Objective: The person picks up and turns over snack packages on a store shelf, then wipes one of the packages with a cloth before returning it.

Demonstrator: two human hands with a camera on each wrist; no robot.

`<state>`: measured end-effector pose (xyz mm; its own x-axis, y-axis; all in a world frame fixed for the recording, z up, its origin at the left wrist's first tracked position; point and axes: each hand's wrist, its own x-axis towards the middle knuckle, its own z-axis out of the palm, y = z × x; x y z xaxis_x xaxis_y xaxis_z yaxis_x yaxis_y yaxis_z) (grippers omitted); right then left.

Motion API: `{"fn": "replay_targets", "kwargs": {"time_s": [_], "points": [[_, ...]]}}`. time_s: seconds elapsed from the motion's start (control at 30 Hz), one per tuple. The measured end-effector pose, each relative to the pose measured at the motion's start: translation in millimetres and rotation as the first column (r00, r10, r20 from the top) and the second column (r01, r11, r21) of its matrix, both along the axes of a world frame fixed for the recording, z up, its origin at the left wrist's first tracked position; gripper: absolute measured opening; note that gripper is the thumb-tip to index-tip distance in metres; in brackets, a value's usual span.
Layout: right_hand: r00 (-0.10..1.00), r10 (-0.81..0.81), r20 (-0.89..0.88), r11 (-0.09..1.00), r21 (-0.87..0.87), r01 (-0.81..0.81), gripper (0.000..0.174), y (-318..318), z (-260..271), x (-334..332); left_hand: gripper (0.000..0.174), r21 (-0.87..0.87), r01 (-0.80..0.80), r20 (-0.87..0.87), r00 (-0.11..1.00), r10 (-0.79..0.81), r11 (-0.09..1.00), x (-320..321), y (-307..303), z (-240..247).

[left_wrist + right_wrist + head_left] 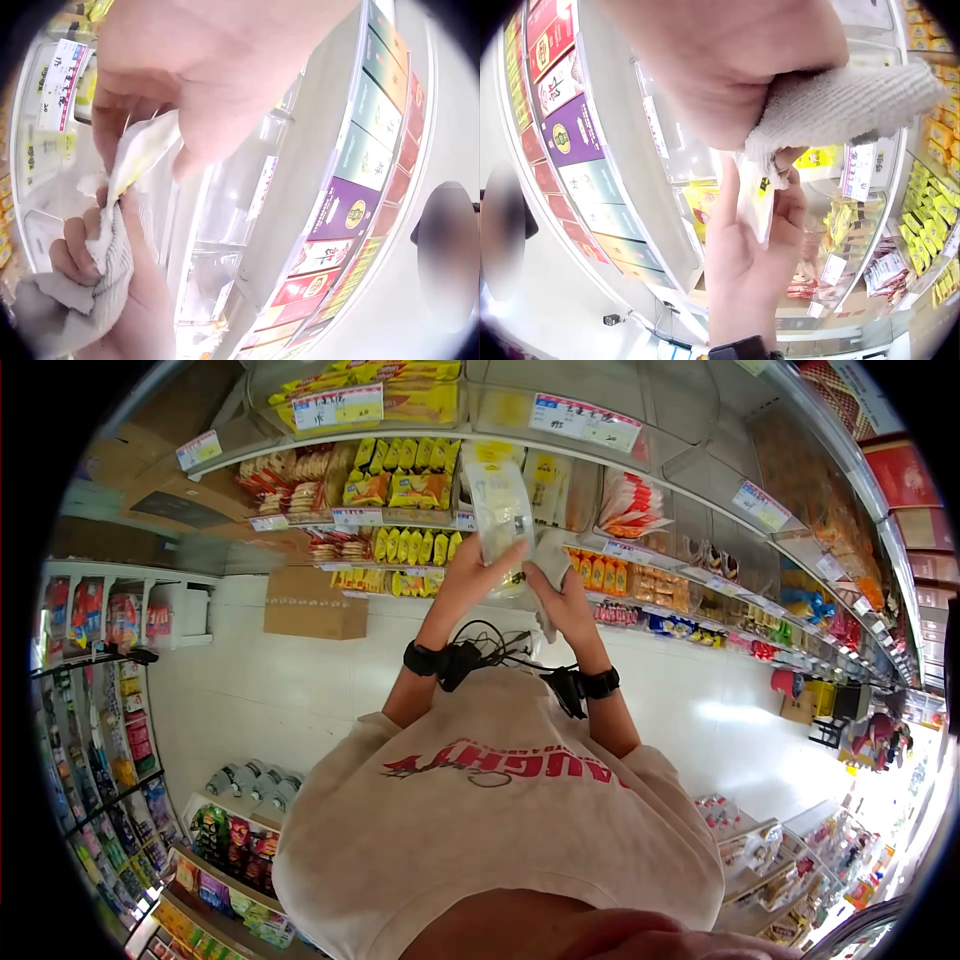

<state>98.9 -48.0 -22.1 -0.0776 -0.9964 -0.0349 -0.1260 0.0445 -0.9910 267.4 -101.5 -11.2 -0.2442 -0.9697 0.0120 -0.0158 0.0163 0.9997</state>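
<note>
Rows of small yellow snack bags are sitting on the shop shelf at the left. In front of them, the left hand is gripping a flat white-and-yellow plastic packet, fingers curled round its lower end, holding it raised and upright. Just to its right, the right hand is clutching a crumpled grey-white ribbed cloth, which is touching the packet. The 2 hands are working close together.
</note>
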Motion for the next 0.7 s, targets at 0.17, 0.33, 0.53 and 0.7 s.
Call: {"fn": "replay_targets", "kwargs": {"time_s": [0.17, 0.33, 0.53, 0.7], "points": [[0.962, -0.226, 0.152, 0.968, -0.073, 0.239, 0.036, -14, -8, -32, 0.028, -0.04, 0.02, 0.073, 0.997, -0.017, 0.999, -7, -7, -9], [0.779, -0.205, 0.592, 0.975, 0.19, 0.113, 0.045, -22, 5, -62, 0.037, 0.025, 0.436, 0.176, 0.884, -0.434, 0.899, -22, -7, 2], [0.799, -0.196, 0.569, 0.963, -0.043, 0.266, 0.026, -36, 24, -99, 0.043, 0.173, 0.458, 0.186, 0.854, -0.486, 0.872, -39, -12, -8], [0.874, -0.407, -0.266, 0.777, -0.604, 0.179, 0.021, -43, 12, -106, 0.043, 0.02, 0.358, 0.205, 0.912, -0.355, 0.933, -60, -14, 0]]}}
